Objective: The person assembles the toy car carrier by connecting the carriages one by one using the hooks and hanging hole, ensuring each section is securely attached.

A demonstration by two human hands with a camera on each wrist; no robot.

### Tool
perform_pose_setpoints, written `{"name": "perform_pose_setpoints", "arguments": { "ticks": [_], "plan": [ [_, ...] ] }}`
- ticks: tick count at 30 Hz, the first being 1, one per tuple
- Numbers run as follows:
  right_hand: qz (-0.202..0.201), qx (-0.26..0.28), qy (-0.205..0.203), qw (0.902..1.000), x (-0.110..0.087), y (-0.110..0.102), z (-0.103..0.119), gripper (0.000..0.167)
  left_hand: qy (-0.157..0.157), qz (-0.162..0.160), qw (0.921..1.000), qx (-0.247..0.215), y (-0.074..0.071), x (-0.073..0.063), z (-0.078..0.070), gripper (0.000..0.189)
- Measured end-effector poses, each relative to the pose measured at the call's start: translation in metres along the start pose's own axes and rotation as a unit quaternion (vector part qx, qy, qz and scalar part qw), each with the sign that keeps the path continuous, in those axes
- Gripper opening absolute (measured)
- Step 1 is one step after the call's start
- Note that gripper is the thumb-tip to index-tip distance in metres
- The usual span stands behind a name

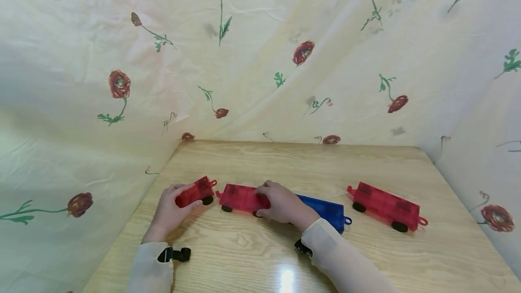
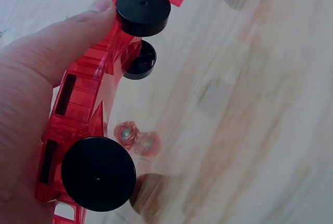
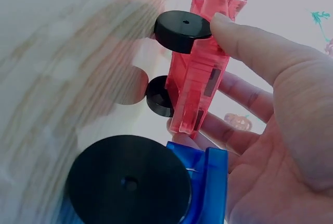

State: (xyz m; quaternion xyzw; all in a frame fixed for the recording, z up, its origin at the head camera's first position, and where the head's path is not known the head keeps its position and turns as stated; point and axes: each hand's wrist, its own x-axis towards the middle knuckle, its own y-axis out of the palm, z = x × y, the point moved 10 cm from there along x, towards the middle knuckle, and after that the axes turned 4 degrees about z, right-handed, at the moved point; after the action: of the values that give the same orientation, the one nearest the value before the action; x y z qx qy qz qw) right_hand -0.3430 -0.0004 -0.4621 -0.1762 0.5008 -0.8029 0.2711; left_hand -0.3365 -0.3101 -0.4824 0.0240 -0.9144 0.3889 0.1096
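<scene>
At the left of the table, my left hand point(image 1: 168, 209) grips a see-through red toy wagon point(image 1: 198, 192) with black wheels, thumb along its near side. The wagon's loop end points right, toward the hook of a second red toy wagon point(image 1: 237, 198); a small gap shows between the two. My right hand point(image 1: 281, 203) holds that second wagon by its right end, thumb on the near side and fingers around the far side in the right wrist view. Partly behind the right hand and wrist stands a blue toy wagon point(image 1: 327, 211), its loop facing right.
A third red toy wagon point(image 1: 384, 206) stands apart on the right, its hook facing left. The wooden table point(image 1: 228, 257) reaches back to a flowered cloth point(image 1: 260, 80), which hangs behind it and along both sides.
</scene>
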Motion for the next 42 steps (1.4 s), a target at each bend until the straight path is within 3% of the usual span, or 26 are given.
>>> {"name": "perform_pose_setpoints", "arguments": {
  "ticks": [32,42],
  "plan": [
    [-0.022,-0.014,0.015,0.9995,0.003,0.004,-0.006,0.056,0.037,0.001,0.9991,0.021,0.007,0.003,-0.005,0.061],
    [-0.019,-0.010,0.011,0.9997,0.003,0.004,-0.006,0.055,0.026,0.010,0.9991,0.031,0.012,0.003,-0.013,0.061]
  ]
}}
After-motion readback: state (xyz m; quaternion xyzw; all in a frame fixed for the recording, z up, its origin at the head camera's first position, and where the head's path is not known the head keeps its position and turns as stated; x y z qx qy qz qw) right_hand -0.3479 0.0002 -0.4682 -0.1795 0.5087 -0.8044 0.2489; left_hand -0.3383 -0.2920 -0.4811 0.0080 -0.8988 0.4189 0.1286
